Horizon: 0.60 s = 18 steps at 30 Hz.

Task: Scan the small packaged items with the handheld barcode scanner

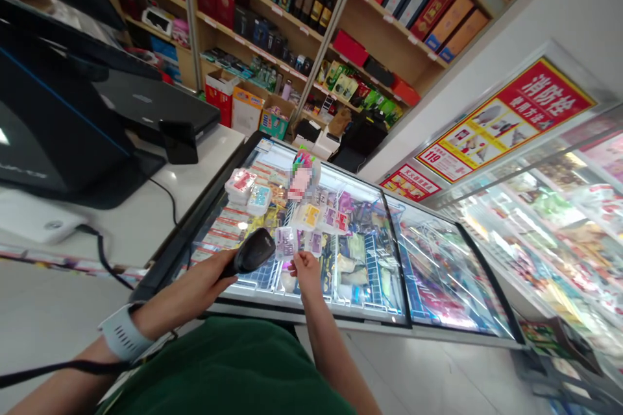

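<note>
My left hand [220, 277] is wrapped around the handle of a black handheld barcode scanner [254, 250]. The scanner's head points right, toward a small clear plastic pack with a purple-and-white label [285, 242]. At that pack's lower right corner, the fingers of my right hand [307, 270] are pinched together on its edge. Several similar packs lie beyond, among them a yellow-labelled one [310, 215] and a red-labelled one [341, 222]. To the left sit a stack of red-and-white packs [240, 183] and a blue-labelled pack [259, 198]. All rest on the freezer's glass top.
The glass-topped chest freezer [406, 266] stretches right, with frozen goods inside. On the left counter [214, 149] stand a dark checkout terminal [63, 117] and a white device [39, 217] with a cable. Shelves with bottles [311, 0] and boxes stand behind. A pixelated item [300, 181] lies farther back.
</note>
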Motion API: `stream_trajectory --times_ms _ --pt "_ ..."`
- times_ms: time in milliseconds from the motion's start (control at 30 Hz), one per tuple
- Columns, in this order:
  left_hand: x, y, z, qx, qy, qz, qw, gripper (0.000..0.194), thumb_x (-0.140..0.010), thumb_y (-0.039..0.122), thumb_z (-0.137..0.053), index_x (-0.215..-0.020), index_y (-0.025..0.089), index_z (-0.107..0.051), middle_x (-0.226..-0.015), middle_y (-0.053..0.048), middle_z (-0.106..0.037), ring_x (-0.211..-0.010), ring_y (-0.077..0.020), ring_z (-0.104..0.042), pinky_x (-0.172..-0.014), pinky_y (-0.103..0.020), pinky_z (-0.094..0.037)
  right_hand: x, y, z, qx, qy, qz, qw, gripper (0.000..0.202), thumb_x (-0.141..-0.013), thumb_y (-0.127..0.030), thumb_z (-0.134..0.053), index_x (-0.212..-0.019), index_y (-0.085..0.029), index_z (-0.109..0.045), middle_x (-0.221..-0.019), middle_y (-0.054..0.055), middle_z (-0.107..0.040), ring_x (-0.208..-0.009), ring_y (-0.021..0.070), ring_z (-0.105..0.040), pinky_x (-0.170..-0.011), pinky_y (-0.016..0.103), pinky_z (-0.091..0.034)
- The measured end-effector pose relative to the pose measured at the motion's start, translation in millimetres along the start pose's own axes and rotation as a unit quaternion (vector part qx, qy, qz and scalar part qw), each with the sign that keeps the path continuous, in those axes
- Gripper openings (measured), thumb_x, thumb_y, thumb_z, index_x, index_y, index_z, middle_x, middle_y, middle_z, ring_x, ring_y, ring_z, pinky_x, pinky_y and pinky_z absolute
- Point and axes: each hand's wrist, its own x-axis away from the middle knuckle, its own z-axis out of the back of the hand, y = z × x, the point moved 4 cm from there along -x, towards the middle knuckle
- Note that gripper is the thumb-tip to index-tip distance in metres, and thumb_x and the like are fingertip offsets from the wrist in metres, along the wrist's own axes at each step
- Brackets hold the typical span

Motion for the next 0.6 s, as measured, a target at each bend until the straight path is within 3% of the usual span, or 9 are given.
stream_trajectory --times_ms 167,333,467,600 --pt "-1.4 -17.5 5.2 -0.003 0.005 0.040 0.999 0.054 -0.085 0.046 -0.045 -0.126 0.011 -0.048 -0.120 -0.015 -0.063 -0.110 -0.0300 -0.059 -0.096 -0.038 -0.043 -8.1 32.0 44.3 -0.073 0.068 -0.101 0.990 0.027 -0.075 -0.042 -0.067 -0.075 -0.017 -0.056 -0.060 0.001 -0.062 -0.053 0.0134 -0.063 -0.046 0.020 -0.047" --pt "-1.1 -16.7 16.8 -0.020 0.031 0.077 0.996 0.050 -0.088 0.048 -0.041 -0.122 0.012 -0.048 -0.117 -0.011 -0.065 -0.108 -0.0270 -0.060 -0.095 -0.032 -0.042 -36.3 37.0 83.6 -0.042 0.094 -0.136 0.985 0.030 -0.077 -0.041 -0.066 -0.064 -0.019 -0.050 -0.053 0.002 -0.058 -0.053 0.0153 -0.063 -0.048 0.023 -0.050" --pt "3.0 -16.7 20.4 -0.036 0.056 0.117 0.991 0.047 -0.087 0.048 -0.040 -0.117 0.013 -0.051 -0.106 -0.008 -0.069 -0.097 -0.0264 -0.064 -0.086 -0.030 -0.046 -59.8 36.5 88.7 -0.029 0.088 -0.134 0.987 0.028 -0.079 -0.037 -0.063 -0.062 -0.019 -0.049 -0.051 0.002 -0.058 -0.053 0.0158 -0.063 -0.052 0.025 -0.052" --pt "9.5 -14.7 19.8 -0.018 0.076 0.137 0.988 0.046 -0.087 0.048 -0.040 -0.118 0.014 -0.049 -0.107 -0.008 -0.069 -0.099 -0.0267 -0.064 -0.087 -0.031 -0.046 -72.1 37.9 85.1 0.002 0.079 -0.108 0.991 0.021 -0.078 -0.032 -0.061 -0.064 -0.020 -0.051 -0.051 0.001 -0.058 -0.053 0.0162 -0.063 -0.053 0.027 -0.053"
